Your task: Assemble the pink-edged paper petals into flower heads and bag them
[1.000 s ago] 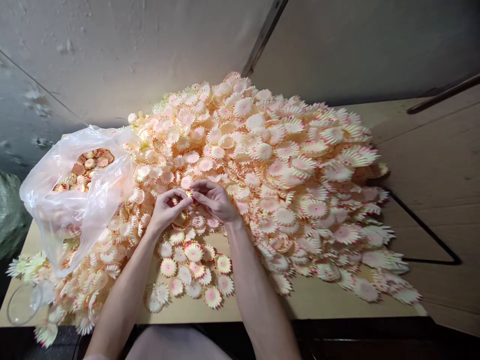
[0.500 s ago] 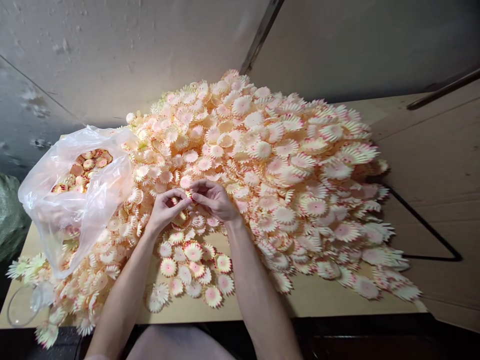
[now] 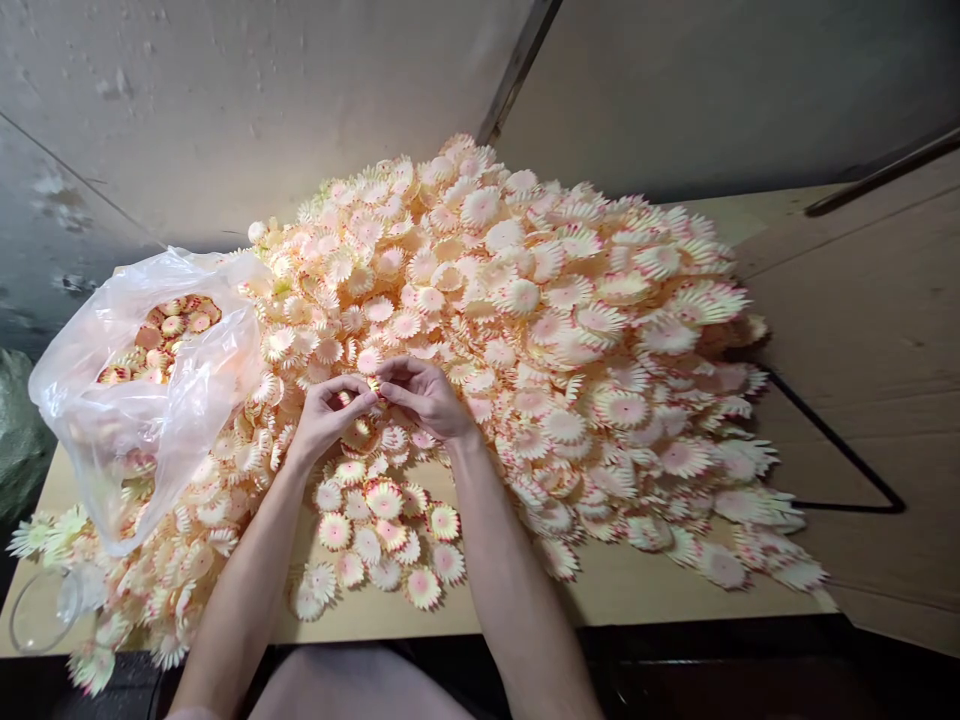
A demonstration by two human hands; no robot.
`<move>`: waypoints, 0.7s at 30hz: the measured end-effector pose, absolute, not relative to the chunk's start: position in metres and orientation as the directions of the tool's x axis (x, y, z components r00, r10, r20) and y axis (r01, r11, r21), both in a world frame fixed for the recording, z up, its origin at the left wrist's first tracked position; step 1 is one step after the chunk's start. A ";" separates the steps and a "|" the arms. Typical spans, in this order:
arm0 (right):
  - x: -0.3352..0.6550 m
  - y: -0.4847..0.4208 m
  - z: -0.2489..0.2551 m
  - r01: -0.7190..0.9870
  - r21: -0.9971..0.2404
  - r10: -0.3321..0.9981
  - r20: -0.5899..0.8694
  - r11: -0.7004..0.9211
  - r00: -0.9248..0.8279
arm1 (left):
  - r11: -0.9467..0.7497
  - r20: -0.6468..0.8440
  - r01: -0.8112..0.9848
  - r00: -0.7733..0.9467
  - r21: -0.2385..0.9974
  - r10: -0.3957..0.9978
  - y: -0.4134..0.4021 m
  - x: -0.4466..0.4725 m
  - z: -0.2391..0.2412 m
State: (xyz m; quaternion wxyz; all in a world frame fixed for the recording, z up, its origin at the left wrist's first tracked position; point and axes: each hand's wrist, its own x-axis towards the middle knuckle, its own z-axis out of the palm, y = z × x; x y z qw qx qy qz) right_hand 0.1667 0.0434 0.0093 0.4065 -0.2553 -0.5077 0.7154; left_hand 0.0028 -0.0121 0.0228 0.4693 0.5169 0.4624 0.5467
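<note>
Peeling grey wall (image 3: 262,100) behind pale tabletop (image 3: 390,622) | clear plastic bag (image 3: 202,392) containing red-edged flower pieces (image 3: 174,326) | left hand (image 3: 328,412), thumb and fingertips pinching small petalled disc (image 3: 373,384) over heap's front middle | right hand (image 3: 426,398), fingers curled, pinching same disc | flower heap (image 3: 600,320) spreading toward brown cardboard (image 3: 862,330)

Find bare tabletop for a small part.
Two strips along the front edge of the table: one between the forearms, nearer than the loose flower discs; one right of the right forearm, nearer than the large flower heap. Crowded: middle and back, under the heap; left side, with plastic bag and clear container.
</note>
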 end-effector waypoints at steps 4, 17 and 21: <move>0.167 0.043 0.010 -0.326 -0.931 0.853 0.034 -0.162 -0.521 | -0.110 0.110 -0.060 -0.007 0.992 0.994 -0.012 0.002 0.022; 0.163 0.042 0.012 -0.327 -0.936 0.859 0.059 -0.130 -0.509 | -0.101 0.101 0.001 -0.014 0.995 0.995 -0.013 0.004 0.023; 0.161 0.040 0.016 -0.369 -0.915 0.880 0.034 -0.163 -0.474 | -0.123 0.123 0.007 -0.009 0.992 0.992 -0.014 0.006 0.027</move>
